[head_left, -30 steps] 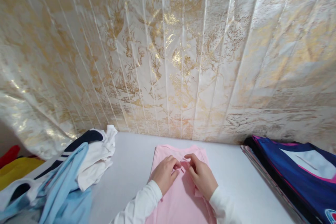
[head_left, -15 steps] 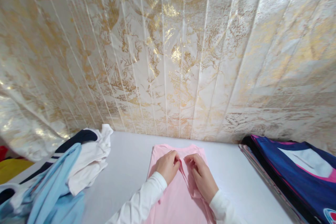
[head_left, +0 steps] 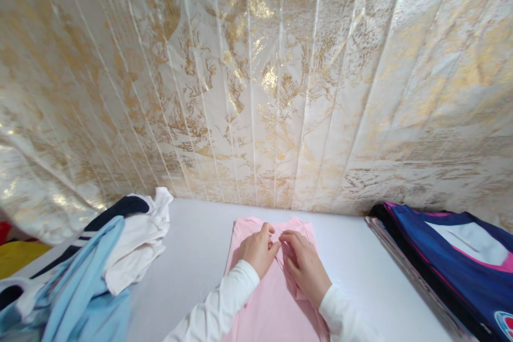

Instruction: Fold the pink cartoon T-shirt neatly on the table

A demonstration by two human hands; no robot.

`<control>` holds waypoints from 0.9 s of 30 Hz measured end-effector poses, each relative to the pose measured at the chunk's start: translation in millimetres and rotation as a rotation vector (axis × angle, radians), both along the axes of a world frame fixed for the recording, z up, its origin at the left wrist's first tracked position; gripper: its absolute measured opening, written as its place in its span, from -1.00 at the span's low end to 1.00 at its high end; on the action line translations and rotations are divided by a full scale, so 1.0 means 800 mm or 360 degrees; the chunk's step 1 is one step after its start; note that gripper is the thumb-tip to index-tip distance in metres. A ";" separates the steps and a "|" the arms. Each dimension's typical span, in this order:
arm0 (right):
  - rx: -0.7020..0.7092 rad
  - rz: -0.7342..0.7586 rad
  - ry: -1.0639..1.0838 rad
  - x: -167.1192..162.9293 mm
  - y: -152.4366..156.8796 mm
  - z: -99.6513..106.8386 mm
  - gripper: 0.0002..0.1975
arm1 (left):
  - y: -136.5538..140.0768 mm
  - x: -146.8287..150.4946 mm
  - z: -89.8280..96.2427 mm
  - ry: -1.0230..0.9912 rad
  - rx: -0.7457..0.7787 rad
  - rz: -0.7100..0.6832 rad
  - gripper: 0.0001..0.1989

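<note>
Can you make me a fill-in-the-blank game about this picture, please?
1. The left hand and right hand are over a ____ garment.
2. The person's sleeves are ____.
3. The neat stack is on the picture's ____ side.
4. The backdrop has shiny ____ patterns.

Missing words: pink; white; right; gold.

Holds left hand (head_left: pixel 256 252) and right hand (head_left: pixel 308 266) close together, with fingers (head_left: pixel 297 241) curled and forearms (head_left: pixel 216 303) slanting inward from either side.
</note>
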State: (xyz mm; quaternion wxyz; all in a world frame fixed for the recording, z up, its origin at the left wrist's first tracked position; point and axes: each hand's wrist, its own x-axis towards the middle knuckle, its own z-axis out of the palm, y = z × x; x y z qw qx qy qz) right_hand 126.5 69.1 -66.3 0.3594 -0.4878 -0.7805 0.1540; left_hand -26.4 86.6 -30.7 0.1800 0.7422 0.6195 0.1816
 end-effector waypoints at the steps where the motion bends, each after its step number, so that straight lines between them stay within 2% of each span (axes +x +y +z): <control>1: -0.0009 0.0003 0.0026 0.000 0.000 -0.001 -0.55 | 0.000 0.001 -0.001 0.0021 0.0001 0.0006 -0.81; 8: -0.0147 0.0051 0.0353 0.003 0.007 -0.003 -0.58 | 0.002 0.000 -0.009 0.0101 0.0039 -0.0001 -0.78; 13: -0.0347 0.0101 0.0658 0.036 0.026 0.005 -0.63 | -0.011 -0.001 0.005 0.0101 0.0248 -0.0163 -0.68; 17: -0.0147 0.0068 0.0456 0.067 0.040 0.014 -0.59 | -0.036 0.017 0.012 0.0105 0.0330 -0.0443 -0.67; 21: -0.0059 0.0129 0.0103 0.073 0.044 0.007 -0.53 | -0.055 0.036 -0.012 0.0117 0.0286 -0.0875 -0.54; 24: -0.0030 0.0193 -0.0107 0.068 0.043 -0.002 -0.54 | -0.059 0.039 -0.031 0.0144 0.0205 -0.0957 -0.48; 27: -0.0006 0.0177 -0.0275 0.068 0.046 -0.011 -0.56 | -0.056 0.036 -0.037 0.0148 0.0182 -0.0987 -0.46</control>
